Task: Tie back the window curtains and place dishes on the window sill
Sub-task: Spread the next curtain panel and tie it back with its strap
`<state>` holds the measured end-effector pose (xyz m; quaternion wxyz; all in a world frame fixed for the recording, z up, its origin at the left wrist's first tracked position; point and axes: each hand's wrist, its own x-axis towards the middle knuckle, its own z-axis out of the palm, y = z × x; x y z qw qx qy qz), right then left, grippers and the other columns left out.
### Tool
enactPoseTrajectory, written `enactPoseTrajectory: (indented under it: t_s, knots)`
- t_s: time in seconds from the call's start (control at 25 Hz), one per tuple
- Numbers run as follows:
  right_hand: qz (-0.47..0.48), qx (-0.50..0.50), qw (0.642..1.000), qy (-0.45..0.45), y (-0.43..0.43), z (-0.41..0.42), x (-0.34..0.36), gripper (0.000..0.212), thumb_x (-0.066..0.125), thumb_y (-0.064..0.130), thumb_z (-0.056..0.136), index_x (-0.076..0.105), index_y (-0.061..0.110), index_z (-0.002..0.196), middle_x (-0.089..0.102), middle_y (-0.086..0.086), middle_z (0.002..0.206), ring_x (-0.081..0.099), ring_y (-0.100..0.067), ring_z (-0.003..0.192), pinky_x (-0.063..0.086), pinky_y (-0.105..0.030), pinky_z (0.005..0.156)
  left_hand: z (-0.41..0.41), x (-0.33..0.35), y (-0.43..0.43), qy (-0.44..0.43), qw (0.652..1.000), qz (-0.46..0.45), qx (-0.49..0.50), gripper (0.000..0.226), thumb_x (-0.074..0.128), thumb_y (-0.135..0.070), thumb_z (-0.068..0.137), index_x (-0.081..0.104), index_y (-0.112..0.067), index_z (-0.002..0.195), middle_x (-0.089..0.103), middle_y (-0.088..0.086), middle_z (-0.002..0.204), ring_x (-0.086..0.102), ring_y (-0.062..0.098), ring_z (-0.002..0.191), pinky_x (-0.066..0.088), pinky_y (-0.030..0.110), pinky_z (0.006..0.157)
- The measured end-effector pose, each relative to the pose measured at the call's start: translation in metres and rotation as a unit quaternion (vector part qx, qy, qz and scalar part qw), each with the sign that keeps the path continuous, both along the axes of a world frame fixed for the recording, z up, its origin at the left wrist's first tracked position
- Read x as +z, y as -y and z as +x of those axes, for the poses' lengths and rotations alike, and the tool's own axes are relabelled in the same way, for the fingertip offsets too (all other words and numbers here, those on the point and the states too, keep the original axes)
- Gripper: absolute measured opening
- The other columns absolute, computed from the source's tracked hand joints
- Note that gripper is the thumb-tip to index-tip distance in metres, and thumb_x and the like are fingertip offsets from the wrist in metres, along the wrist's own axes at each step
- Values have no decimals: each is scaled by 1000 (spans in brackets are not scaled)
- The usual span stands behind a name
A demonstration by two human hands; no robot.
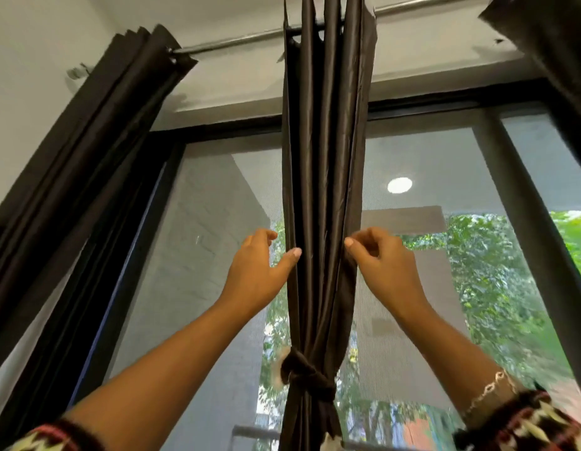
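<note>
Sleeved arms (172,349) raised: left hand (253,271), grip relaxed, touches and right hand (383,265) pinches dark knotted curtain (321,157).

Dark brown middle curtain (325,157) in gathered upright folds, knotted tie (307,375) around its lower part.

Bright daylight through window (478,271); edges warped, blurred

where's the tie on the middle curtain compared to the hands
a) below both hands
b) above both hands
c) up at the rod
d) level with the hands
a: the knotted tie wraps the middle curtain well below the left hand and the right hand, which sit at either edge of the curtain.
</note>
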<state>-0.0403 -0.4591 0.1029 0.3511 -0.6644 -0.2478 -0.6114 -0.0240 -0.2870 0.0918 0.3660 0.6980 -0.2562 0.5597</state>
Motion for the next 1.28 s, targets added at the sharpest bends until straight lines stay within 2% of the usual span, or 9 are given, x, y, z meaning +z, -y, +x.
enactPoseTrajectory:
  t_s: [0.16, 0.24, 0.4, 0.56, 0.64, 0.76, 0.88, 1.0, 1.28]
  knots:
    - [26, -1, 999, 40, -3, 10, 64, 41, 49, 44, 90, 58, 8, 107, 61, -2, 94, 58, -18, 91, 45, -31, 77, 15, 46, 5, -22, 994, 0, -110, 66, 52, -48, 85, 33, -12, 137, 41, 6, 140, 42, 18, 124, 36, 29, 95]
    - [24, 20, 999, 19, -5, 11, 98, 54, 47, 53, 88, 51, 8, 117, 58, -5, 106, 56, -21, 100, 47, -36, 86, 19, 58, 10, -27, 982, 16, -188, 66, 56, -47, 83, 35, -13, 135, 47, 3, 134, 48, 12, 112, 40, 24, 88]
    - [35, 7, 999, -15, -16, 4, 159, 87, 57, 63, 76, 32, 6, 137, 46, -13, 134, 47, -30, 120, 44, -42, 96, 31, 66, 26, -4, 963, 31, -269, 61, 68, -42, 76, 40, -19, 126, 54, -7, 122, 53, 12, 111, 47, 24, 89]
    - [-41, -81, 996, 7, -56, 0, 197, 110, 67, 55, 73, -9, 24, 147, 31, -19, 147, 36, -37, 131, 34, -42, 106, 37, 60, 37, 26, 946, 67, -316, 76, 75, -33, 72, 33, -21, 135, 51, -10, 126, 51, 9, 114, 46, 24, 91]
    - [-133, -211, 968, -18, -81, 5, 206, 99, 68, 44, 77, -2, 32, 147, 27, -21, 147, 30, -41, 132, 31, -45, 108, 38, 58, 37, 47, 936, 75, -340, 70, 75, -21, 74, 36, -22, 132, 53, -15, 115, 53, 6, 107, 46, 18, 84]
    - [-197, -411, 889, -47, -98, 24, 214, 55, 49, 16, 91, 29, 20, 143, 28, -17, 146, 27, -43, 131, 28, -47, 107, 38, 55, 35, 67, 940, 74, -325, 60, 67, -7, 77, 40, -19, 130, 48, -19, 100, 52, 7, 100, 45, 17, 76]
    - [-98, -378, 918, -74, -92, 30, 217, 52, 37, 13, 93, 24, 7, 143, 24, -23, 145, 32, -42, 130, 30, -44, 105, 37, 50, 30, 71, 940, 80, -323, 56, 61, 0, 78, 41, -17, 128, 52, -14, 99, 55, 16, 102, 48, 27, 80]
    - [-23, -337, 938, -73, -77, 19, 219, 65, 40, 14, 94, 3, -1, 146, 22, -25, 148, 29, -39, 134, 29, -42, 107, 31, 50, 30, 74, 946, 87, -303, 65, 56, 1, 79, 31, -22, 135, 54, 4, 120, 55, 27, 105, 48, 34, 78]
    - [39, -336, 940, -42, -42, -30, 223, 55, 41, 10, 93, 20, -3, 142, 34, -26, 141, 37, -40, 128, 35, -43, 104, 3, 64, 46, 88, 950, 117, -277, 73, 50, 4, 81, 21, -21, 143, 41, 8, 138, 43, 29, 124, 42, 46, 98]
